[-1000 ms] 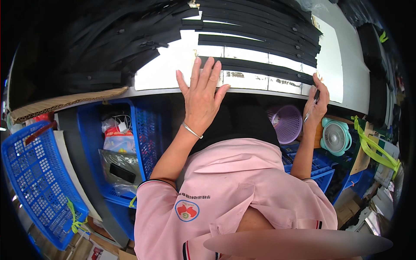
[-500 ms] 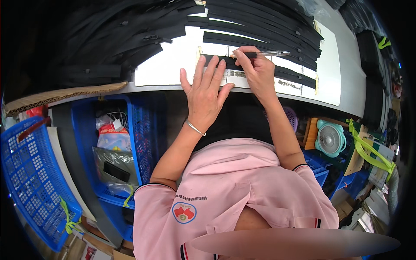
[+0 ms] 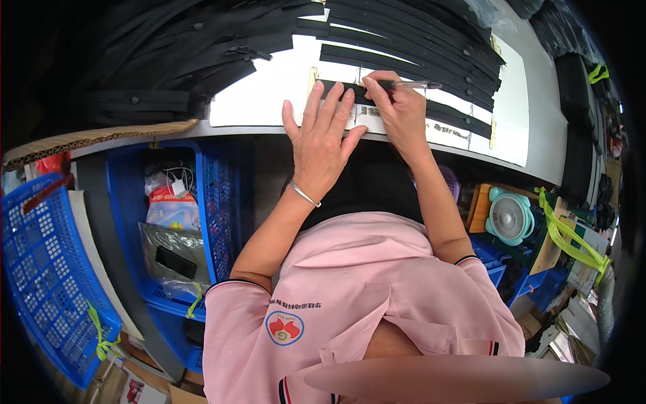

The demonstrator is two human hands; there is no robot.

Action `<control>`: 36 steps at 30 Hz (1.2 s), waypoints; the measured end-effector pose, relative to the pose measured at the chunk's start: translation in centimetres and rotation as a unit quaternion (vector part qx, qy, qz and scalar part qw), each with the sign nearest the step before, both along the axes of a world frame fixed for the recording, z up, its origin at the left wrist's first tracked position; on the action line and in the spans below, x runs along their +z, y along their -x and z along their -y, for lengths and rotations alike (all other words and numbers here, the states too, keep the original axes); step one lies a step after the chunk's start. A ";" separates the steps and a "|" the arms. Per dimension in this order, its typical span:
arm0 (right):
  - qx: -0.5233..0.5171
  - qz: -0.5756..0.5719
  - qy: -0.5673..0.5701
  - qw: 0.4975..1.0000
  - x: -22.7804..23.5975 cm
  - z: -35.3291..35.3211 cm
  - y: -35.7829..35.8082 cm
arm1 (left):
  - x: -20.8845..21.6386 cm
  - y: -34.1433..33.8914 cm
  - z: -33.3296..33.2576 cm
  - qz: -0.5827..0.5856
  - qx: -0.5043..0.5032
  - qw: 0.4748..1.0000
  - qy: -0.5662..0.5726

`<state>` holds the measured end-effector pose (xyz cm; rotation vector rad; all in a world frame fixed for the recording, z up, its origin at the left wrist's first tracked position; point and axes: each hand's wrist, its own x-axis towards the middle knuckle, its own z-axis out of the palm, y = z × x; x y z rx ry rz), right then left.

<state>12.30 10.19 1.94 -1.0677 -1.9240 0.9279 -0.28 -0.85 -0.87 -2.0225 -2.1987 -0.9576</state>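
Observation:
My right hand [image 3: 402, 106] is closed round a clear-barrelled pen [image 3: 414, 85], its tip down at a black fabric strip [image 3: 431, 106]. To its left, my left hand [image 3: 319, 131] lies flat with the fingers spread, their tips pressing the strip's left end. Beneath the strip is a white board [image 3: 510, 114] with dark marks and small tan pieces at its edges. More black strips [image 3: 404, 37] lie in rows across the board farther back, some with small round dark pieces on them. The exact spot under the pen tip is hidden by my fingers.
A heap of black strips [image 3: 141, 74] covers the table's left side, behind a cardboard edge [image 3: 101, 139]. Below stand a blue crate [image 3: 210, 222] holding bags and a phone [image 3: 176, 262], and a blue basket [image 3: 50, 269]. A teal fan [image 3: 509, 216] sits at right.
Both hands keep nearly the same place on the strip. The pen has tilted slightly in my right hand, and the whole view has shifted a little.

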 end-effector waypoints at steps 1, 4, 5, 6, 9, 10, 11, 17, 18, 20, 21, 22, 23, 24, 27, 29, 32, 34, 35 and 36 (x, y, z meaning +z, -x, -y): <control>-0.010 -0.011 0.016 1.000 0.1 0.2 0.0 | 0.0 0.0 0.0 0.001 0.001 1.000 0.000; -0.001 -0.032 0.037 0.999 0.0 0.2 -0.6 | 0.0 0.0 0.0 -0.001 0.001 1.000 0.001; 0.020 -0.042 0.043 0.998 -0.2 0.1 -0.8 | 0.1 0.0 0.0 -0.002 0.002 1.000 0.001; 0.030 -0.045 0.049 0.997 -0.4 0.0 -0.9 | 0.1 -0.1 0.0 -0.002 0.001 1.000 0.001; 0.047 -0.029 0.026 0.998 -0.1 0.1 -0.8 | 0.0 0.0 0.0 -0.007 0.002 1.000 0.002; 0.045 -0.030 0.026 0.998 -0.1 0.1 -0.7 | -0.1 0.0 -0.1 -0.006 0.003 1.000 0.002; 0.044 -0.022 0.013 0.999 -0.2 0.1 -0.7 | -0.1 0.0 -0.1 -0.006 0.004 1.000 0.002; 0.055 -0.013 0.001 0.998 -0.6 -0.4 -1.1 | 0.0 -0.1 -0.1 -0.014 0.003 1.000 0.011; 0.062 -0.026 0.020 0.998 -0.5 -0.3 -1.3 | 0.0 -0.1 -0.2 -0.016 0.003 1.000 0.015; 0.053 -0.078 0.080 0.992 0.0 0.1 -1.9 | -0.1 -0.1 -0.2 -0.013 -0.002 1.000 0.012; 0.047 -0.078 0.078 0.993 0.3 0.1 -2.6 | -0.1 -0.1 -0.2 -0.011 -0.002 1.000 0.013; 0.002 -0.083 0.040 0.996 0.5 0.1 -3.8 | -0.2 0.0 -0.2 -0.013 -0.002 1.000 0.017; -0.041 -0.087 0.003 0.995 0.8 0.0 -4.9 | -0.2 0.0 -0.1 -0.013 -0.003 1.000 0.016; -0.068 -0.101 0.009 0.993 1.3 -0.1 -6.0 | -0.2 0.0 -0.1 -0.018 -0.002 1.000 0.013; -0.152 -0.060 -0.003 0.987 1.1 -1.3 -8.4 | -0.2 0.1 0.0 -0.024 -0.004 1.000 0.011; -0.149 -0.056 0.001 0.987 0.3 -1.7 -9.1 | -0.1 0.1 -0.1 -0.026 -0.006 1.000 0.013; -0.130 -0.041 -0.007 0.991 -0.4 -1.8 -9.3 | -0.1 0.0 -0.1 -0.024 -0.008 1.000 0.014; -0.132 -0.036 -0.013 0.991 -0.4 -1.9 -9.3 | -0.1 0.0 -0.1 -0.017 -0.012 1.000 0.017; -0.133 -0.037 -0.012 0.990 -0.4 -2.0 -9.2 | 0.0 0.1 -0.2 -0.018 -0.014 1.000 0.018; -0.132 -0.027 -0.024 0.991 -0.4 -2.0 -9.1 | 0.0 0.1 -0.2 -0.017 -0.013 1.000 0.020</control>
